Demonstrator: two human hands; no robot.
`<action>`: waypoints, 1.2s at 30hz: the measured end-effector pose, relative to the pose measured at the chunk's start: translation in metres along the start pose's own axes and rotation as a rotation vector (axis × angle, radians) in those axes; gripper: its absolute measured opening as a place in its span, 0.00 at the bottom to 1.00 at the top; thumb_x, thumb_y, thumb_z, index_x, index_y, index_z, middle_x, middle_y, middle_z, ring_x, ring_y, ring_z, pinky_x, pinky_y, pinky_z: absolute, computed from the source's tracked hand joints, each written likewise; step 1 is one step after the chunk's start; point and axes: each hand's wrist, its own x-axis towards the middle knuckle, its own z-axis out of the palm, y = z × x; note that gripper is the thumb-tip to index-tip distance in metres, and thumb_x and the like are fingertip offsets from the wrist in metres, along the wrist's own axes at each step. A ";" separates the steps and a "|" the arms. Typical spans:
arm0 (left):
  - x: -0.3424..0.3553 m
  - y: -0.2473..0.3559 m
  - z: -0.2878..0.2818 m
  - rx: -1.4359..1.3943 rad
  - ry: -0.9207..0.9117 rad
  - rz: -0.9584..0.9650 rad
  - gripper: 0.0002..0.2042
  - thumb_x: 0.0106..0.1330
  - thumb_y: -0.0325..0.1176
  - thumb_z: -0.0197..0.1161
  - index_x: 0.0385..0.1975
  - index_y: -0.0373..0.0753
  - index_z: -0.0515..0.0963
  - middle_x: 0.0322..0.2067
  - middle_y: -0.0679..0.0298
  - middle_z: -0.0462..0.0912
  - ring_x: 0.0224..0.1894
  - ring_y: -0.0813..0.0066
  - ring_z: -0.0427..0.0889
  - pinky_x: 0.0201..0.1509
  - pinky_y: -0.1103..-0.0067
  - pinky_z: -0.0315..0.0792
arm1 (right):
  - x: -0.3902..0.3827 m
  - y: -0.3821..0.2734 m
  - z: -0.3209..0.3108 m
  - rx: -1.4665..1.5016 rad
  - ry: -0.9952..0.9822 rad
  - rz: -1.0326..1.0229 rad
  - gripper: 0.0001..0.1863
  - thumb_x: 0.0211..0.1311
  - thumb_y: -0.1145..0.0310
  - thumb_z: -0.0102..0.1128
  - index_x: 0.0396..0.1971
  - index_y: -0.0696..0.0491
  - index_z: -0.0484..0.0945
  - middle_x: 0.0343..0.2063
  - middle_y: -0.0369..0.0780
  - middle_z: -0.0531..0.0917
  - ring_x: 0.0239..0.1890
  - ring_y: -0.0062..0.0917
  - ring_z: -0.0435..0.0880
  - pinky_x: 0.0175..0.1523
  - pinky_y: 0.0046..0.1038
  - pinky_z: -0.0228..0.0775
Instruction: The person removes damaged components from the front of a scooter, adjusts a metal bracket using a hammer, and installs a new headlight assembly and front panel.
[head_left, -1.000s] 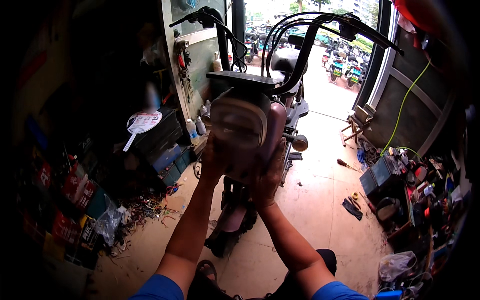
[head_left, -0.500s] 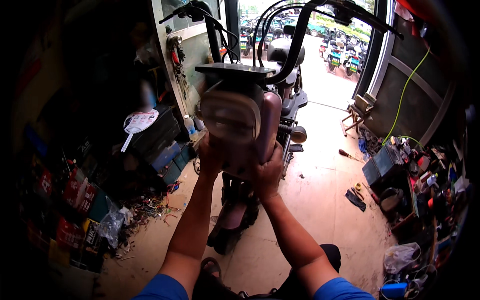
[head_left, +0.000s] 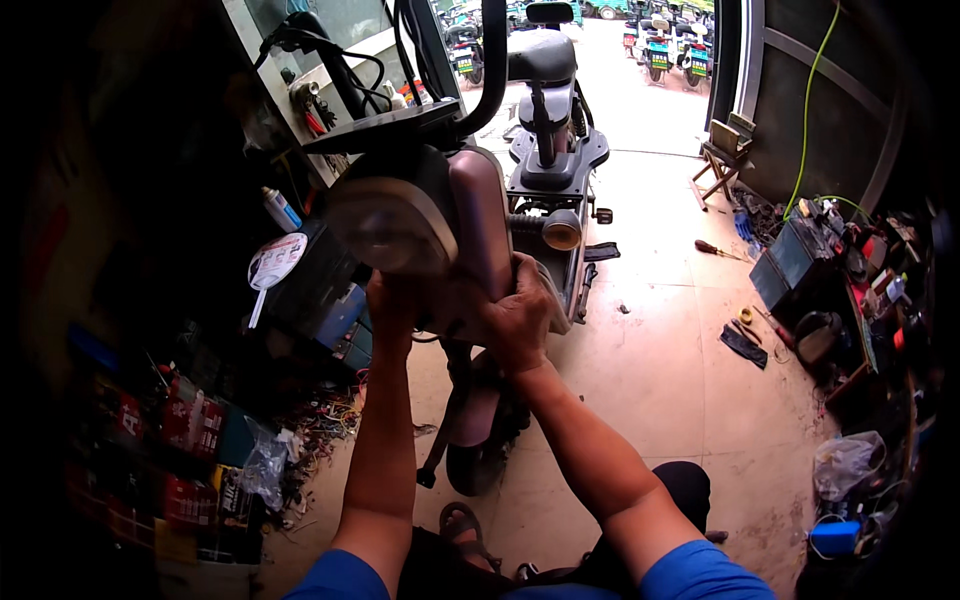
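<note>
An electric scooter stands before me, its front panel (head_left: 480, 220) mauve, with a large dark lamp housing (head_left: 390, 230) on the left of it. My left hand (head_left: 390, 300) grips the panel's lower left under the lamp, its fingers mostly hidden. My right hand (head_left: 520, 312) is closed round the lower right of the same panel. Below them are the front wheel (head_left: 472, 470) and its pink mudguard (head_left: 472, 415). Above the lamp are a black flat rack (head_left: 375, 130), handlebars and dark cables. Behind, the seat (head_left: 540, 60) shows.
Stacked boxes (head_left: 190, 425), tangled wires and a white fan sign (head_left: 275, 262) are at left. At right stand batteries (head_left: 785, 270), cluttered tools (head_left: 740, 345), a screwdriver (head_left: 715, 247) and a folding chair (head_left: 725, 150). An open doorway behind shows parked scooters (head_left: 665, 45).
The scooter's front has swung toward the left, with both my hands moving along on it. More of the seat and rear body now shows behind, and the handlebars sit higher in view.
</note>
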 end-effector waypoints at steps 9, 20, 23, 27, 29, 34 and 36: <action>0.011 -0.009 0.004 -0.220 0.407 -0.179 0.32 0.80 0.58 0.46 0.71 0.37 0.66 0.64 0.59 0.75 0.61 0.64 0.80 0.66 0.69 0.75 | 0.002 -0.007 -0.006 -0.035 -0.080 0.088 0.42 0.46 0.40 0.79 0.51 0.58 0.74 0.39 0.53 0.86 0.42 0.52 0.86 0.48 0.45 0.78; 0.020 -0.023 -0.003 0.095 0.279 0.076 0.23 0.83 0.46 0.44 0.59 0.32 0.76 0.53 0.57 0.84 0.52 0.67 0.84 0.55 0.69 0.80 | 0.003 -0.018 -0.005 -0.147 -0.140 0.105 0.42 0.52 0.44 0.77 0.55 0.61 0.70 0.41 0.55 0.85 0.45 0.53 0.85 0.51 0.46 0.76; 0.026 -0.024 -0.015 -0.017 0.317 -0.015 0.22 0.80 0.46 0.49 0.56 0.33 0.77 0.50 0.58 0.85 0.48 0.68 0.86 0.52 0.69 0.80 | 0.006 -0.033 -0.013 -0.262 -0.273 0.118 0.42 0.58 0.47 0.73 0.58 0.65 0.68 0.43 0.57 0.83 0.47 0.54 0.84 0.54 0.46 0.76; 0.025 -0.015 -0.002 0.662 0.402 0.281 0.20 0.74 0.41 0.60 0.58 0.35 0.76 0.51 0.57 0.85 0.49 0.68 0.85 0.53 0.71 0.79 | 0.015 -0.043 -0.028 -0.354 -0.392 0.070 0.40 0.65 0.54 0.69 0.64 0.69 0.63 0.46 0.59 0.83 0.48 0.55 0.84 0.54 0.45 0.76; 0.030 0.004 0.016 0.568 0.471 0.458 0.19 0.72 0.36 0.62 0.59 0.35 0.75 0.51 0.57 0.84 0.50 0.66 0.84 0.55 0.71 0.78 | 0.018 -0.049 -0.035 -0.407 -0.417 0.060 0.40 0.66 0.56 0.68 0.65 0.70 0.62 0.49 0.59 0.82 0.50 0.55 0.84 0.54 0.44 0.77; 0.029 0.039 0.027 0.368 0.500 0.661 0.20 0.70 0.37 0.65 0.56 0.33 0.76 0.53 0.53 0.83 0.54 0.61 0.83 0.59 0.68 0.76 | 0.010 -0.072 -0.035 -0.386 -0.216 -0.195 0.31 0.69 0.63 0.64 0.64 0.67 0.69 0.50 0.60 0.82 0.55 0.54 0.82 0.61 0.43 0.74; 0.043 0.025 0.011 0.394 0.498 0.766 0.21 0.70 0.37 0.65 0.58 0.33 0.75 0.55 0.53 0.81 0.56 0.62 0.81 0.60 0.67 0.75 | 0.017 -0.079 -0.032 -0.281 -0.055 -0.389 0.29 0.69 0.65 0.64 0.63 0.68 0.71 0.52 0.60 0.82 0.56 0.51 0.83 0.63 0.42 0.73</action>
